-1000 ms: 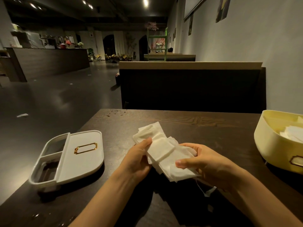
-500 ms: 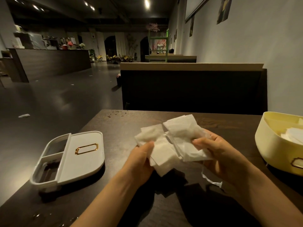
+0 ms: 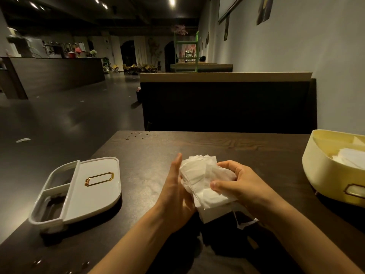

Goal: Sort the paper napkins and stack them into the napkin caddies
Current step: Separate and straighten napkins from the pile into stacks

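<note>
A bunched stack of white paper napkins [image 3: 203, 178] is held just above the dark wooden table [image 3: 227, 147], near its middle. My left hand [image 3: 176, 192] presses flat against the stack's left side. My right hand [image 3: 237, 181] grips the stack from the right, thumb on top. A cream napkin caddy [image 3: 325, 175] stands at the right edge with white napkins [image 3: 349, 159] inside. A white caddy lid [image 3: 92, 186] with a gold label frame lies at the left.
A thin scrap of clear wrapper [image 3: 245, 224] lies on the table under my right wrist. A dark booth back [image 3: 227, 103] rises behind the table. Crumbs [image 3: 136, 134] dot the far left corner of the table.
The loose, fanned-out napkins have been pushed together into one compact stack between both hands. My right hand has come in and closed over the stack from the right.
</note>
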